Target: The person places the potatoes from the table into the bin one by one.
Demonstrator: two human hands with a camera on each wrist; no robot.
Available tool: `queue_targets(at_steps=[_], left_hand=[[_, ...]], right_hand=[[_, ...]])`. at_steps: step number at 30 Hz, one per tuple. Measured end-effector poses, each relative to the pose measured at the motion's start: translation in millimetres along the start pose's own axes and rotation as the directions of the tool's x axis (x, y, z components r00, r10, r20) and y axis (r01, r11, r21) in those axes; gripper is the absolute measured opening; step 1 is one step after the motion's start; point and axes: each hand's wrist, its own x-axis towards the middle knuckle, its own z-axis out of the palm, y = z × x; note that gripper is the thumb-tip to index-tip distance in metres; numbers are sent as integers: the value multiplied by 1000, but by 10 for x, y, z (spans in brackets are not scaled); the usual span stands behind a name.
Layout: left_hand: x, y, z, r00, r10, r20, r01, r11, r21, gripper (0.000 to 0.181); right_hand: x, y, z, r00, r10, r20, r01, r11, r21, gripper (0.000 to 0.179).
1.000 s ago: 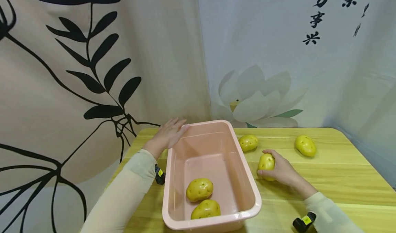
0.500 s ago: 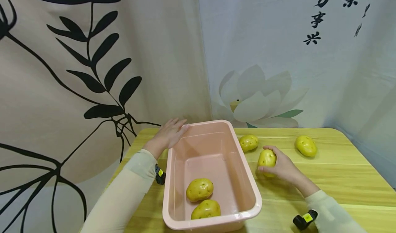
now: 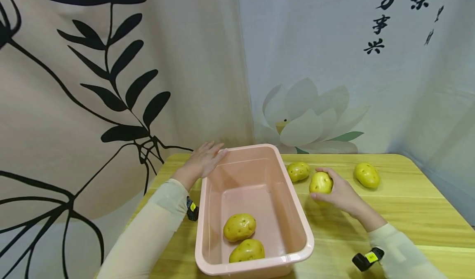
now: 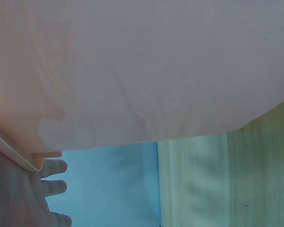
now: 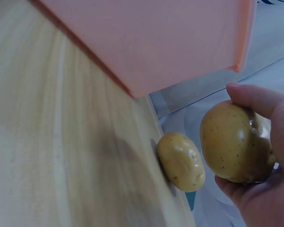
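Observation:
My right hand (image 3: 343, 194) grips a yellow potato (image 3: 321, 183) between thumb and fingers, just right of the pink plastic tub (image 3: 308, 233). In the right wrist view this potato (image 5: 234, 142) is held up off the tabletop. My left hand (image 3: 202, 161) rests on the tub's far left corner. Its fingers (image 4: 54, 188) stretch straight past the rim in the left wrist view. Two potatoes, a rear one (image 3: 239, 227) and a front one (image 3: 246, 250), lie in the near part of the tub.
On the wooden table (image 3: 415, 213), one potato (image 3: 298, 171) lies close to the tub's right side near the back. Another potato (image 3: 367, 175) lies further right. A printed curtain (image 3: 200, 64) hangs behind the table's far edge.
My right hand has lifted the potato a little off the table and moved it slightly away from me. The left hand and the tub have stayed put.

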Motion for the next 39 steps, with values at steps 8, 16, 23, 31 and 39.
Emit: queue_targets(at_steps=[8, 16, 23, 31, 39], left_hand=[[4, -12, 8, 1000, -4, -1, 4, 1000, -3, 76], [4, -3, -10, 1000, -2, -3, 2, 1000, 6, 75], [8, -3, -5, 1000, -17, -5, 17, 1000, 7, 75], [9, -16, 0, 1000, -20, -23, 20, 999, 27, 73], [-12, 15, -19, 1000, -24, -16, 24, 998, 50, 70]], right_hand=[[4, -138, -80, 1000, -17, 22, 15, 999, 48, 86], [10, -211, -144, 999, -30, 39, 28, 998, 59, 87], [18, -301, -179, 998, -30, 54, 26, 998, 65, 88], [36, -407, -191, 997, -36, 74, 29, 996, 85, 88], [30, -590, -247, 995, -58, 84, 49, 994, 101, 86]])
